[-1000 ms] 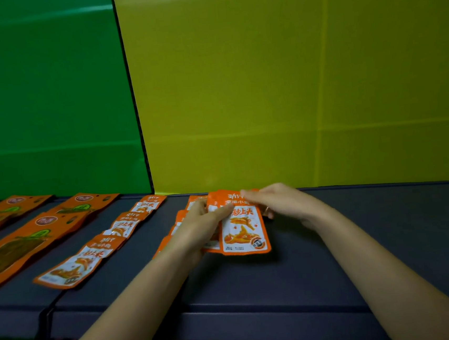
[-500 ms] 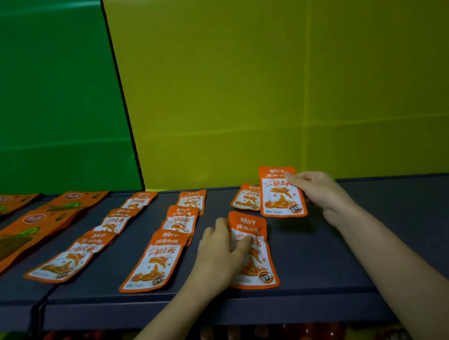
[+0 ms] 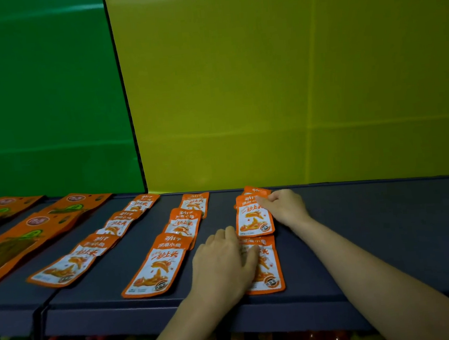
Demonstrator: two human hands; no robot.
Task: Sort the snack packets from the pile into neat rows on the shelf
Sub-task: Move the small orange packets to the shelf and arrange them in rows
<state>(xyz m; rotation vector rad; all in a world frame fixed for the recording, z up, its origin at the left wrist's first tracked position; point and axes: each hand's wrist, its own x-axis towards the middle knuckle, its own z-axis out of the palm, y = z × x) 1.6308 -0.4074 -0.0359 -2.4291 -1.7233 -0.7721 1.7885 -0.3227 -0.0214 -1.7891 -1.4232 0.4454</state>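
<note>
The middle snack packet [image 3: 254, 219] is now set down, still pinched by the right hand [image 3: 284, 208], the front packet [image 3: 268, 269] pressed by the flat left hand [image 3: 221, 263]: a third row [image 3: 252, 231] is formed.

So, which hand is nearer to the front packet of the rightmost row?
Left. The left hand rests on the front packet; the right hand pinches the second packet behind it.

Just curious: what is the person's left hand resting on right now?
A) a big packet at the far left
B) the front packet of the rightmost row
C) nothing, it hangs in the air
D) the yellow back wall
B: the left hand lies on the front packet of the rightmost row, near the shelf edge, while the right hand holds the middle packet behind it.
</note>
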